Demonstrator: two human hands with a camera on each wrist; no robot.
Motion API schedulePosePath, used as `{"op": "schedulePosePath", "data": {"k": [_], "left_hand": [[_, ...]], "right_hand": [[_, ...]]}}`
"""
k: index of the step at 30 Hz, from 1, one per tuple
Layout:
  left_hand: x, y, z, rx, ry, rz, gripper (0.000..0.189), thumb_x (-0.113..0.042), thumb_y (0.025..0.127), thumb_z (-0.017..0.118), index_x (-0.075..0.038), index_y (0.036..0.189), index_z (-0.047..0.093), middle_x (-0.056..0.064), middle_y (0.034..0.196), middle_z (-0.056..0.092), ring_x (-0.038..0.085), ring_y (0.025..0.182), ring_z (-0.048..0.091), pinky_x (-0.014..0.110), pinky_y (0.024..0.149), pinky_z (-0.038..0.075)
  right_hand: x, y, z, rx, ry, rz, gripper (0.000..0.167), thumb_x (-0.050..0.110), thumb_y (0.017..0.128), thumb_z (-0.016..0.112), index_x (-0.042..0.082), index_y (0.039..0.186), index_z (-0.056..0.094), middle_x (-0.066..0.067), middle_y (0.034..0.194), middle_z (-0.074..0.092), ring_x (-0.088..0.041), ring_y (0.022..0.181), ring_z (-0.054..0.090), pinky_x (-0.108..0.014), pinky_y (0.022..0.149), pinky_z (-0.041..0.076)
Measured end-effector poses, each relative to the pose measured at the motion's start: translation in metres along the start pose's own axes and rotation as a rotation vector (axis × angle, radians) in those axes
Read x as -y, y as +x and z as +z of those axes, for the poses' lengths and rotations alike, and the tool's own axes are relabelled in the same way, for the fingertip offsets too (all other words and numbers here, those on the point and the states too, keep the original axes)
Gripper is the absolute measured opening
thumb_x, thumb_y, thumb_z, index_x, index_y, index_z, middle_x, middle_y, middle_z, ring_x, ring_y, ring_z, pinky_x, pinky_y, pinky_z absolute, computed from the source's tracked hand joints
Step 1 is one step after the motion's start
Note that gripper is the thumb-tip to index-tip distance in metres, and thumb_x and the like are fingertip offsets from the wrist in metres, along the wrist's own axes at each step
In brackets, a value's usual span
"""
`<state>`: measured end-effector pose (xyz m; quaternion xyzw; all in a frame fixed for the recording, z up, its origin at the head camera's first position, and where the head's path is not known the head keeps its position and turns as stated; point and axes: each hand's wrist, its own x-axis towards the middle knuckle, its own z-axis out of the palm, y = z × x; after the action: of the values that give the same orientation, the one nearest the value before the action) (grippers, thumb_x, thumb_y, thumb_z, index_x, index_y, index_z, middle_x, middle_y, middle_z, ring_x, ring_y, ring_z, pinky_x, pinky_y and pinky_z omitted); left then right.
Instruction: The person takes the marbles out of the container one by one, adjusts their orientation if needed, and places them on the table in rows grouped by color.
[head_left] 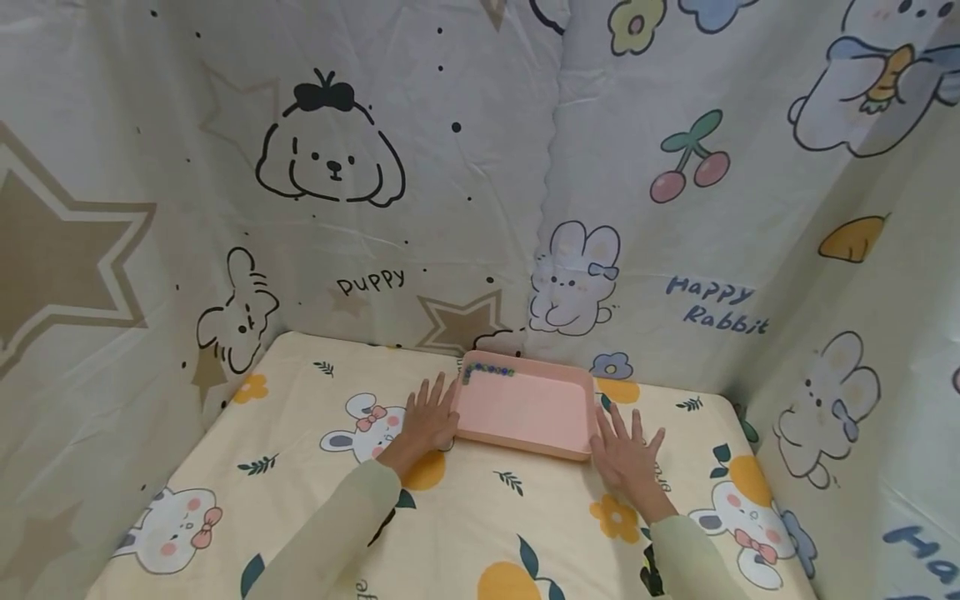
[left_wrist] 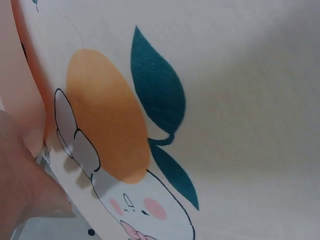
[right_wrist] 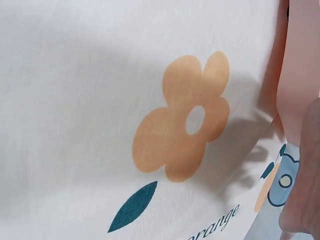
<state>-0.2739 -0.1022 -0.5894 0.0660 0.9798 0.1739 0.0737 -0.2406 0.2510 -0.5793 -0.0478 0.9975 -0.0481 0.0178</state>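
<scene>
A shallow pink tray [head_left: 525, 412] lies on the patterned cloth, toward its far edge. Along the tray's far left corner runs a bent row of several small round marbles [head_left: 491, 369], dark blue and green. My left hand [head_left: 429, 421] is at the tray's left side, fingers straight and spread. At the right side my right hand [head_left: 628, 454] also has its fingers spread, thumb side right by the tray wall. The left wrist view shows part of the left hand [left_wrist: 25, 185] beside the pink tray wall [left_wrist: 22, 80]. In the right wrist view, the right hand [right_wrist: 306, 185] overlaps the tray's side [right_wrist: 302, 65].
A cream cloth [head_left: 465, 525] printed with oranges, rabbits and leaves covers the table. Curtains with a puppy print [head_left: 330, 158] and a rabbit print [head_left: 573, 283] hang behind it and along both sides.
</scene>
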Motion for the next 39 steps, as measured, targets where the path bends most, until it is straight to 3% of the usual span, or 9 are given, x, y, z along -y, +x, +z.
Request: {"op": "schedulePosePath", "data": {"k": [12, 20, 39], "left_hand": [[0.009, -0.011, 0.006, -0.027, -0.006, 0.014, 0.061, -0.033, 0.105, 0.035, -0.014, 0.16, 0.018, 0.012, 0.166, 0.005, 0.041, 0.149, 0.005, 0.063, 0.115, 0.007], [0.012, -0.013, 0.012, -0.032, 0.005, 0.015, 0.062, -0.032, 0.104, 0.035, -0.013, 0.16, 0.017, 0.013, 0.166, 0.005, 0.042, 0.149, 0.006, 0.063, 0.115, 0.007], [0.012, -0.018, 0.013, -0.056, -0.019, -0.005, 0.063, -0.033, 0.104, 0.04, -0.012, 0.16, 0.019, 0.013, 0.166, 0.005, 0.042, 0.149, 0.006, 0.062, 0.115, 0.006]], "right_hand": [[0.006, -0.004, 0.006, -0.019, -0.004, -0.013, 0.059, 0.038, 0.106, 0.033, 0.01, 0.158, 0.024, -0.02, 0.161, 0.021, -0.053, 0.144, 0.009, -0.079, 0.101, -0.005], [0.008, -0.005, 0.009, 0.006, 0.005, 0.003, 0.059, 0.037, 0.106, 0.033, 0.01, 0.159, 0.023, -0.02, 0.162, 0.02, -0.052, 0.145, 0.008, -0.077, 0.102, -0.008], [0.01, -0.004, 0.014, -0.027, 0.0, -0.008, 0.062, 0.038, 0.106, 0.037, 0.011, 0.159, 0.021, -0.019, 0.161, 0.022, -0.051, 0.145, 0.009, -0.078, 0.104, -0.004]]}}
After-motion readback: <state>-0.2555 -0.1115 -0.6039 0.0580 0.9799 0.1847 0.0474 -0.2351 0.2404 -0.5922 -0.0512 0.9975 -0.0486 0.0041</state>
